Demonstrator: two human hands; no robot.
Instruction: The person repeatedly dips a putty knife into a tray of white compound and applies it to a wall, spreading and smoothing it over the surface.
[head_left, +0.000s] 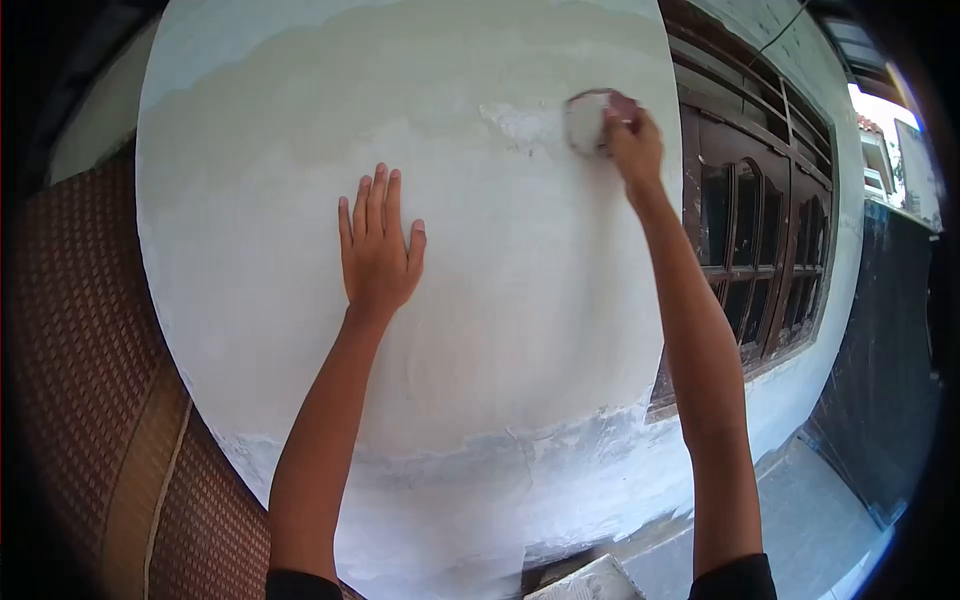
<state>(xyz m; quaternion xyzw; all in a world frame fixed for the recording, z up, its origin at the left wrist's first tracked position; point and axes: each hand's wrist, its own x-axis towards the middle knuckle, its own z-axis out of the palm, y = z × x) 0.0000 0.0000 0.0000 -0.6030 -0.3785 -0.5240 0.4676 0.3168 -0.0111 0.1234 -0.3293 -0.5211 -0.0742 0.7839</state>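
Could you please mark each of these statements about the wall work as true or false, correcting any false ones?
1. The left hand lies flat on the wall. True.
2. The right hand hangs free of the wall. False: it presses a pale sanding pad against it.
3. A dark wooden window stands to the right of the wall panel. True.
4. The left hand grips a brush. False: it is open and holds nothing.
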